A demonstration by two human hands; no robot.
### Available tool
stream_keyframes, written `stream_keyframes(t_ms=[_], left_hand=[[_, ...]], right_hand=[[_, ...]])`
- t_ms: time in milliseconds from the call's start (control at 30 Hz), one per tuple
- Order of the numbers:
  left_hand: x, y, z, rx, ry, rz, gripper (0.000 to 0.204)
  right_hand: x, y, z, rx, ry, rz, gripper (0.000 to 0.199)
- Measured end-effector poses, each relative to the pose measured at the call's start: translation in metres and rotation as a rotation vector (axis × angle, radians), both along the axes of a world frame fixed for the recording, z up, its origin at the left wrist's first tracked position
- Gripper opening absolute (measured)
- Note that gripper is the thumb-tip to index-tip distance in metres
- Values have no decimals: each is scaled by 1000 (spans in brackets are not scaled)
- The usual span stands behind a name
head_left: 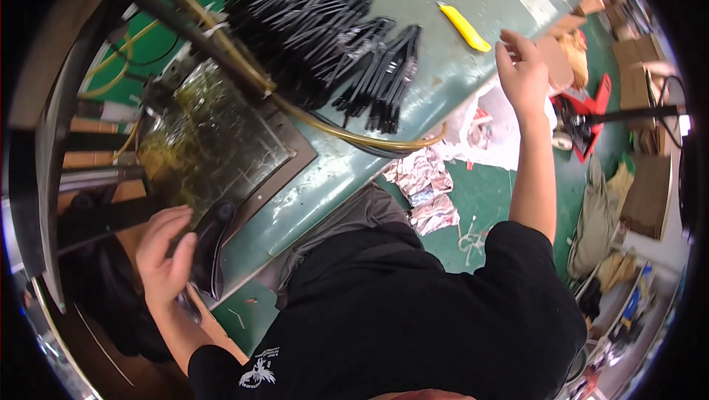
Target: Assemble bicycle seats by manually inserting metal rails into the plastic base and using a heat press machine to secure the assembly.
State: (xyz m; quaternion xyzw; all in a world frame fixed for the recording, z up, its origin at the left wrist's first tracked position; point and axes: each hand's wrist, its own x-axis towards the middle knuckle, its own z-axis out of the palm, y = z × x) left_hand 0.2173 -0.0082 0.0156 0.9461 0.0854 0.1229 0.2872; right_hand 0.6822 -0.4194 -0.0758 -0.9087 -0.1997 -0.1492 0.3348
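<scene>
My left hand [166, 256] is beside the worn metal plate of a machine [229, 141], its thumb apart from its fingers and nothing visible in it. Close to its fingertips lies a black curved piece [214, 248] at the plate's near corner; whether they touch I cannot tell. Over the right edge of the green table my right hand [524, 75] is raised, its fingers loosely bent and apart, holding nothing that I can see. Nearest to it on the table is a yellow utility knife [465, 28]. A row of slim black bundles [317, 38] covers the table's far middle.
A yellowish hose [332, 130] runs across the machine and past the table edge. White bags [487, 130] and crumpled wrapping [425, 189] lie beyond the table edge. A red pallet jack [591, 115] and cardboard boxes [639, 53] stand to the right.
</scene>
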Motion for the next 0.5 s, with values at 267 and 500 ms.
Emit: stream_keyframes(t_ms=[267, 500], left_hand=[[-167, 50, -31, 459, 266, 559, 49], [-208, 61, -69, 219, 352, 560, 62]], right_hand=[[13, 191, 45, -318, -455, 826, 43], [2, 249, 53, -871, -499, 843, 43]])
